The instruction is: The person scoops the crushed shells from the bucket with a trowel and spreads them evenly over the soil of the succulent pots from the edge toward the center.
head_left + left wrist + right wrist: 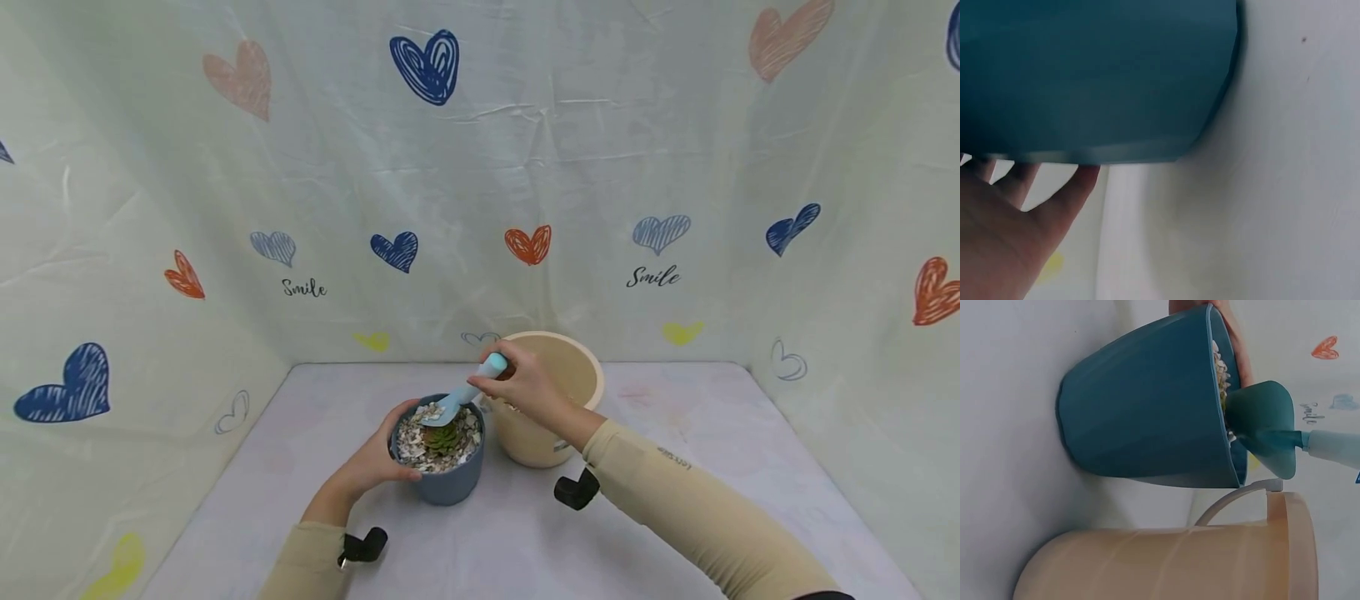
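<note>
A blue-grey flower pot (pixel 448 490) stands on the table, filled with pale stones (pixel 409 446) around a green succulent (pixel 444 441). My left hand (pixel 377 461) holds the pot from the left, thumb at the front and fingers round the far side. In the left wrist view, fingertips meet the pot's wall (pixel 1097 75). My right hand (pixel 531 388) grips the handle of a light blue garden trowel (pixel 453 403), its blade slanting down over the stones behind the succulent. Seen from the right wrist, the trowel blade (pixel 1266 425) reaches just inside the pot's rim.
A beige bucket (pixel 525 443) stands right behind the pot, under my right forearm; its grey handle (pixel 1229 500) shows in the right wrist view. The pale table (pixel 645 533) ends at a curtain (pixel 480 167) printed with hearts. Black wrist cameras (pixel 577 490) hang below both wrists.
</note>
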The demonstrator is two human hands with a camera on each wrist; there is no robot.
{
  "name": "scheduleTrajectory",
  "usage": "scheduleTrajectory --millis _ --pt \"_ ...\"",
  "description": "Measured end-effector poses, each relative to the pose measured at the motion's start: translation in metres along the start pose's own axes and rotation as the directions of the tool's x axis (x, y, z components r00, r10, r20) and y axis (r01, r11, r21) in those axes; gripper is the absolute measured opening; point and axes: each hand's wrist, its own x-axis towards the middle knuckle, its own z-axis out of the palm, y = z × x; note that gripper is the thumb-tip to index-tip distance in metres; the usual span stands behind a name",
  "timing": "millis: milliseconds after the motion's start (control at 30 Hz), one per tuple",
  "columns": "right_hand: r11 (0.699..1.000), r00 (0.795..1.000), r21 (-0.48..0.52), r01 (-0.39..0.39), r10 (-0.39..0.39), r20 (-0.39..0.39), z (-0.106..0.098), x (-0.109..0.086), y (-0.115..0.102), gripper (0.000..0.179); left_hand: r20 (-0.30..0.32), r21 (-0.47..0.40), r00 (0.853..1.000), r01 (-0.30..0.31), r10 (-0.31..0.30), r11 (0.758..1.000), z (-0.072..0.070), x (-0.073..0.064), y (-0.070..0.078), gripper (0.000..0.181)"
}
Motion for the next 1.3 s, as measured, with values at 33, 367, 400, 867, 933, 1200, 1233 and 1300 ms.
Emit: scheduleTrajectory --millis 33,367,400,867,933,1200,1233,1300 --pt "1.000 1.000 -0.002 0.006 -0.006 0.000 0.000 0.000 -0.001 0.021 -0.011 0.001 1.000 0.005 -0.005 1.000 0.001 -0.001 0.000 0.115" --pt "0.977 0.990 -0.159 0.139 -0.143 -0.013 -0.001 0.004 -0.002 0.024 -0.158 -0.014 0.984 0.077 -0.079 0.997 0.019 -0.008 0.005 0.116" --pt "0.970 0.986 -0.179 0.162 -0.167 -0.010 -0.001 0.005 -0.002 0.024 -0.169 -0.016 0.982 0.079 -0.081 0.997 0.021 -0.008 0.005 0.116" --pt "0.888 0.923 -0.268 0.373 -0.384 0.011 0.000 0.008 0.002 0.029 -0.269 -0.023 0.962 0.053 -0.057 0.998 0.034 -0.014 0.004 0.115" --pt "0.878 0.915 -0.278 0.390 -0.404 0.007 0.000 0.009 0.003 0.031 -0.286 -0.006 0.957 0.058 -0.058 0.998 0.035 -0.014 0.004 0.116" --pt "0.831 0.877 -0.314 0.459 -0.480 0.013 -0.001 0.012 0.002 0.034 -0.381 0.012 0.921 0.093 -0.082 0.996 0.046 -0.016 0.008 0.120" --pt "0.830 0.877 -0.315 0.461 -0.481 0.016 -0.001 0.012 0.001 0.034 -0.392 0.015 0.916 0.099 -0.085 0.995 0.048 -0.016 0.009 0.119" --pt "0.834 0.882 -0.313 0.454 -0.470 0.025 -0.001 0.012 0.001 0.033 -0.415 0.021 0.905 0.114 -0.095 0.993 0.051 -0.016 0.010 0.119"
